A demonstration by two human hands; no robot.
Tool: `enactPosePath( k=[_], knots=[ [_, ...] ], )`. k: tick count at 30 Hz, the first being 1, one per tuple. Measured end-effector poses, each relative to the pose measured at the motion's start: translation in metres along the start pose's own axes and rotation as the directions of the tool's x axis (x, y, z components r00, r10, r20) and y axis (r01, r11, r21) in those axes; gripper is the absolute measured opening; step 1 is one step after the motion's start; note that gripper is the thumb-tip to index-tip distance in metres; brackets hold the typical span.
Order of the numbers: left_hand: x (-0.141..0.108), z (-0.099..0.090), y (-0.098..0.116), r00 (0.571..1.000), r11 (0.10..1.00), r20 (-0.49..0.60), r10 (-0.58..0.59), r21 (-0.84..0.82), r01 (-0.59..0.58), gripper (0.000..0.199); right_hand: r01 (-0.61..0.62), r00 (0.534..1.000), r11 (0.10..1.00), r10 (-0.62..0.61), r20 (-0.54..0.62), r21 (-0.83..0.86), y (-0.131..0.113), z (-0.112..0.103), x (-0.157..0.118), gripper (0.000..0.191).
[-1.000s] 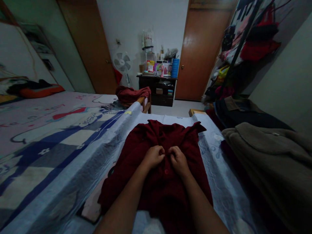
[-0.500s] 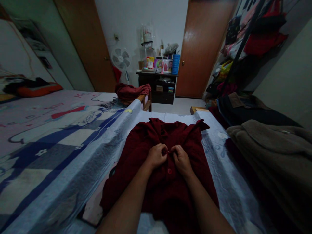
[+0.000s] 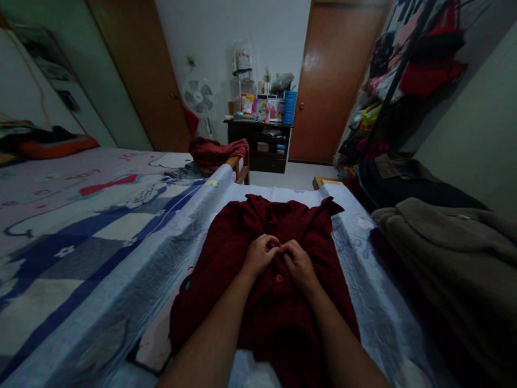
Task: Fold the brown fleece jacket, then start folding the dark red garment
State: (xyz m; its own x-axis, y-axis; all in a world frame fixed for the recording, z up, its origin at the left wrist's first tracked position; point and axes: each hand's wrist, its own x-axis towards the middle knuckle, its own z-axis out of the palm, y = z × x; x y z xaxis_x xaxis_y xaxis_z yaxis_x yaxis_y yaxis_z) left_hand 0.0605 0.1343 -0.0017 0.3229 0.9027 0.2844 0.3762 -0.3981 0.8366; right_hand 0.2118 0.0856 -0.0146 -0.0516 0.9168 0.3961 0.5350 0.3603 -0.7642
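– So, where does the dark red shirt [image 3: 218,258] lie, and what room is there around it?

– It is spread front up on the pale blue sheet [image 3: 355,275], with its collar [image 3: 258,203] toward the far edge. A strip of sheet shows between the collar and that edge, and the floor [image 3: 301,175] lies beyond.

– What about the sides?

– On the right, another strip of sheet, then piled garments, with a grey-brown fleecy garment [image 3: 436,237] nearest the hands. On the left the sheet rises in a long ridge, and past it lies a blue-checked cover [image 3: 121,226].

– And the grip?

– Both hands are at the shirt's front, below the collar. The left hand [image 3: 260,257] has thumb and forefinger pinched together on the cloth; the right hand [image 3: 298,264] does the same just beside it, fingertips almost meeting.

– Is that a button between them?

– A bit of brighter red shows there, but I can't tell if it's button or fabric. One round button [image 3: 279,278] sits just nearer, between the wrists, untouched by either grip
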Motion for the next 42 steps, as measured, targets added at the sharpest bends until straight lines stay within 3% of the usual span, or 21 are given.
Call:
enactPosePath(
  k=[8,15,26,33,42],
  knots=[
    [-0.0004,-0.0034,0.0044,0.997,0.999,0.077,-0.001,-0.047,0.005,0.015,-0.09,0.994,0.996,0.09,-0.067,-0.002,0.0001,0.001,0.0017,0.013],
    [0.0013,-0.0047,0.0005,0.992,0.993,0.119,-0.044,-0.107,0.057,0.019,-0.055,0.995,0.998,0.055,-0.08,-0.002,0.0009,0.0013,0.0015,0.014],
    [0.0008,-0.0077,0.0041,0.985,0.991,0.173,-0.002,-0.13,0.025,0.022,-0.031,0.993,0.995,0.02,-0.114,-0.096,-0.0002,0.0028,0.0009,0.022],
    [-0.0012,-0.0071,0.0017,0.971,0.978,0.21,-0.115,-0.146,0.148,0.04,-0.03,0.994,0.997,0.023,-0.109,-0.066,0.0002,0.0007,0.0003,0.017],
    [0.0023,-0.0104,-0.0012,0.968,0.962,0.243,-0.058,-0.244,0.119,0.025,-0.036,0.994,0.998,0.031,-0.107,-0.042,0.0043,0.0013,0.0008,0.016]
  ],
)
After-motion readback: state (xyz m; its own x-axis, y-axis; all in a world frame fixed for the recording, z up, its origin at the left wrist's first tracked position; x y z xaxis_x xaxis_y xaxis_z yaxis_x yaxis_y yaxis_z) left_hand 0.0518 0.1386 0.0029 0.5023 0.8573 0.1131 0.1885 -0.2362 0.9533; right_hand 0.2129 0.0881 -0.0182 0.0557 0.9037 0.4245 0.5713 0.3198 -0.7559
